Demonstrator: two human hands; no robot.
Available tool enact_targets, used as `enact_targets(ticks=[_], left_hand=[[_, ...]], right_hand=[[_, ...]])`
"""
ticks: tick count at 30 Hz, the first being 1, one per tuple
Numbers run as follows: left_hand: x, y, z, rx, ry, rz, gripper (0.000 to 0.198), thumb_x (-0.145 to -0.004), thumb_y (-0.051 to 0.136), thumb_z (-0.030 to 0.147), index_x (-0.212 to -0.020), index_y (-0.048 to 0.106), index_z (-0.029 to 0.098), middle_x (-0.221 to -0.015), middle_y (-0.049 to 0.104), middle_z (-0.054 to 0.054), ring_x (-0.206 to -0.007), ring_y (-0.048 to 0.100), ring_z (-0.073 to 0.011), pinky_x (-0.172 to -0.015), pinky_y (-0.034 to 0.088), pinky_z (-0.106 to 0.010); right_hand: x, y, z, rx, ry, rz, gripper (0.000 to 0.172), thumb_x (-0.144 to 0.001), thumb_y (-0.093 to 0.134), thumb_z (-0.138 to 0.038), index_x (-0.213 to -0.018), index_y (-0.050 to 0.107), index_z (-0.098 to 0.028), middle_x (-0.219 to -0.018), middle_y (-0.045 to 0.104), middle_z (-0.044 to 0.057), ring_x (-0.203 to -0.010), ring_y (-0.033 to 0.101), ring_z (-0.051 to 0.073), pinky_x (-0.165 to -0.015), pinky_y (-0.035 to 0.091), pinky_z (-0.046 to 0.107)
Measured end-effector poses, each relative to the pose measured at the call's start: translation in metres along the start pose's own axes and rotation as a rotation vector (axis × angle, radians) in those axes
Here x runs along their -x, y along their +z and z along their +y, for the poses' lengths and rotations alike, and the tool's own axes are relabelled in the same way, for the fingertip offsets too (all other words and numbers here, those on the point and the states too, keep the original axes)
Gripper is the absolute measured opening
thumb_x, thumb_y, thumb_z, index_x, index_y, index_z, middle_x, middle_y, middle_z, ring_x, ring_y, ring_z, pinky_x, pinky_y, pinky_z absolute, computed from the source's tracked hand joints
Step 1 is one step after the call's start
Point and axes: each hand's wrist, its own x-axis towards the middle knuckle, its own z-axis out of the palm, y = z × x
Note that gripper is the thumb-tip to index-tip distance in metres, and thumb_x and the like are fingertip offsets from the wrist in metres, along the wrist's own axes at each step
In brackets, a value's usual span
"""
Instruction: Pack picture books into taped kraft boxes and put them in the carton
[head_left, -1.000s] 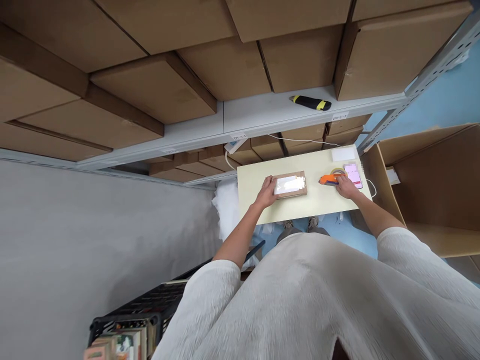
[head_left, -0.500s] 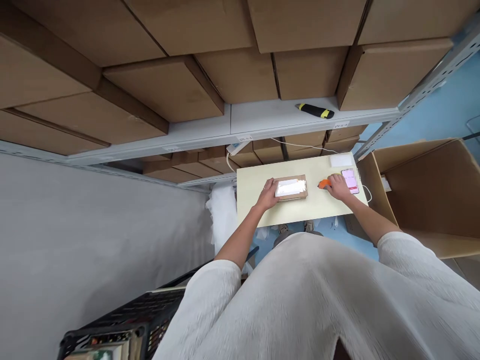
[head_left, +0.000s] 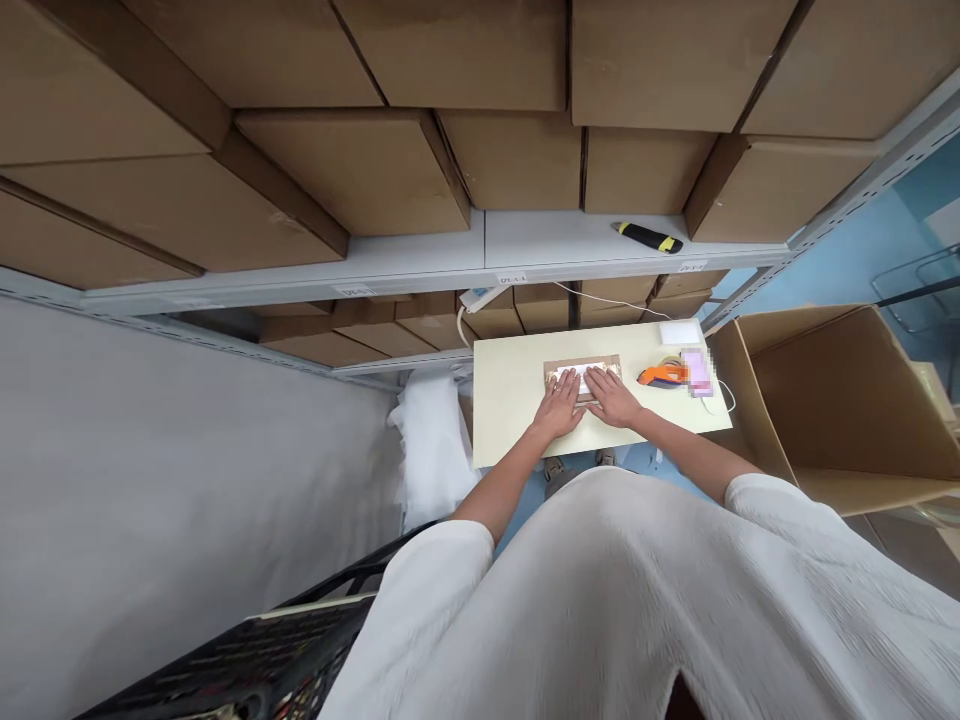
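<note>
A small cardboard box (head_left: 551, 366) with a white label on top lies on the pale yellow table (head_left: 502, 400). My left hand (head_left: 559, 402) rests flat on the left part of the label, fingers stretched out. Beside it, my right hand (head_left: 611, 396) lies flat on the right part, its fingers also extended. Both hands hide much of the box and label. To the right of the box, an orange tape dispenser (head_left: 664, 375) sits on the table, touching none of my fingers. Next to it is a phone with a pink screen (head_left: 697, 372).
A white pad (head_left: 679, 332) lies at the table's back right corner. A shelf (head_left: 540, 240) behind holds several cardboard boxes and a black-and-yellow utility knife (head_left: 646, 237). A large open carton (head_left: 832, 390) stands right; white wrapping material (head_left: 431, 440) and a black crate (head_left: 292, 650) are left.
My right hand has let go of the orange tape dispenser and moved left onto the box. My left hand has shifted from the box's left edge onto its top. The view has tilted slightly.
</note>
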Motion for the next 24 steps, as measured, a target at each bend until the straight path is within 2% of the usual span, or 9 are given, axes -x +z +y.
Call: enact_targets(ticks=[2, 4, 9, 12, 16, 20, 24], left_hand=[[-0.001, 0.002, 0.0, 0.001, -0.011, -0.015, 0.093, -0.099, 0.058, 0.039, -0.179, 0.023, 0.009, -0.188, 0.018, -0.021, -0.177, 0.009, -0.0347, -0.144, 0.003, -0.058], [-0.002, 0.004, -0.001, 0.004, -0.016, -0.023, 0.095, -0.096, 0.061, 0.036, -0.179, 0.023, 0.01, -0.188, 0.018, -0.02, -0.177, 0.009, -0.0347, -0.144, 0.001, -0.058], [-0.001, 0.005, -0.002, 0.028, -0.026, 0.001, 0.094, -0.095, 0.059, 0.032, -0.179, 0.023, 0.007, -0.188, 0.017, -0.022, -0.177, 0.009, -0.0357, -0.144, 0.003, -0.059], [0.003, 0.005, -0.005, 0.003, -0.052, 0.02, 0.096, -0.094, 0.057, 0.028, -0.179, 0.019, 0.005, -0.188, 0.016, -0.023, -0.177, 0.007, -0.0354, -0.143, 0.005, -0.061], [0.011, 0.004, -0.01, -0.02, -0.111, 0.067, 0.097, -0.092, 0.055, 0.021, -0.178, 0.016, 0.001, -0.187, 0.014, -0.027, -0.177, 0.004, -0.0354, -0.143, 0.003, -0.062], [0.018, 0.003, -0.012, 0.005, -0.19, 0.121, 0.097, -0.093, 0.054, 0.019, -0.179, 0.012, 0.005, -0.188, 0.011, -0.026, -0.177, 0.001, -0.0362, -0.141, 0.0, -0.068], [0.023, 0.003, -0.009, 0.027, -0.258, 0.126, 0.095, -0.094, 0.053, 0.021, -0.179, 0.014, 0.006, -0.188, 0.007, -0.025, -0.177, -0.002, -0.037, -0.14, -0.001, -0.068]], right_hand=[[-0.004, 0.008, -0.003, 0.016, 0.028, -0.045, 0.09, -0.11, 0.044, -0.054, -0.182, 0.014, -0.009, -0.186, 0.024, 0.021, -0.173, 0.02, 0.04, -0.139, 0.018, 0.064], [-0.005, 0.012, -0.001, 0.033, 0.043, -0.071, 0.094, -0.108, 0.046, -0.054, -0.182, 0.011, -0.008, -0.187, 0.019, 0.022, -0.174, 0.016, 0.04, -0.139, 0.016, 0.064], [0.0, 0.01, 0.008, 0.061, 0.022, -0.114, 0.089, -0.107, 0.047, -0.043, -0.181, 0.017, -0.006, -0.187, 0.016, 0.021, -0.175, 0.013, 0.038, -0.141, 0.016, 0.062], [0.007, 0.005, 0.011, 0.085, 0.061, -0.105, 0.087, -0.105, 0.047, -0.037, -0.181, 0.018, -0.004, -0.188, 0.016, 0.02, -0.176, 0.012, 0.037, -0.142, 0.013, 0.061], [0.02, 0.002, 0.014, 0.11, 0.155, -0.075, 0.093, -0.102, 0.049, -0.032, -0.181, 0.01, -0.003, -0.188, 0.014, 0.022, -0.175, 0.013, 0.039, -0.142, 0.01, 0.063], [0.03, 0.003, 0.017, 0.126, 0.217, -0.036, 0.097, -0.1, 0.05, -0.031, -0.182, 0.005, -0.007, -0.188, 0.012, 0.022, -0.175, 0.011, 0.041, -0.14, 0.009, 0.069], [0.032, 0.007, 0.013, 0.13, 0.271, -0.019, 0.096, -0.1, 0.051, -0.032, -0.183, 0.006, -0.009, -0.188, 0.013, 0.023, -0.175, 0.011, 0.042, -0.138, 0.012, 0.071]])
